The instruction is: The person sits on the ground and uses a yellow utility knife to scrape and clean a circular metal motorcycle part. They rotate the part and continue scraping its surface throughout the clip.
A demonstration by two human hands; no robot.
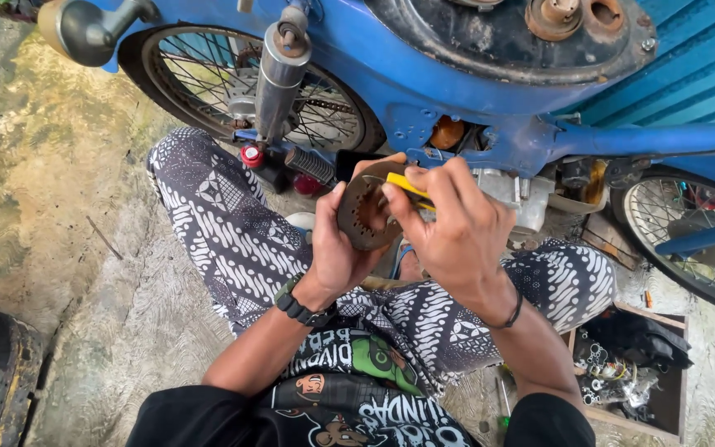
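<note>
Beside blue motorbike [457, 74], toothed brown disc [363, 217] in left hand [337, 257], yellow tool [410, 189] in right hand [457, 232]

Location: an outdoor, ground-level motorcycle repair spot. Evidence: a blue motorcycle [490, 74] with its seat removed stands at the far side, spoked wheels [242, 83] and a chrome shock absorber [279, 79] exposed. The floor is rough, stained concrete [59, 190]. At near right, a wooden box [635, 364] holds loose metal parts. A blue corrugated wall [697, 74] stands at far right.
</note>
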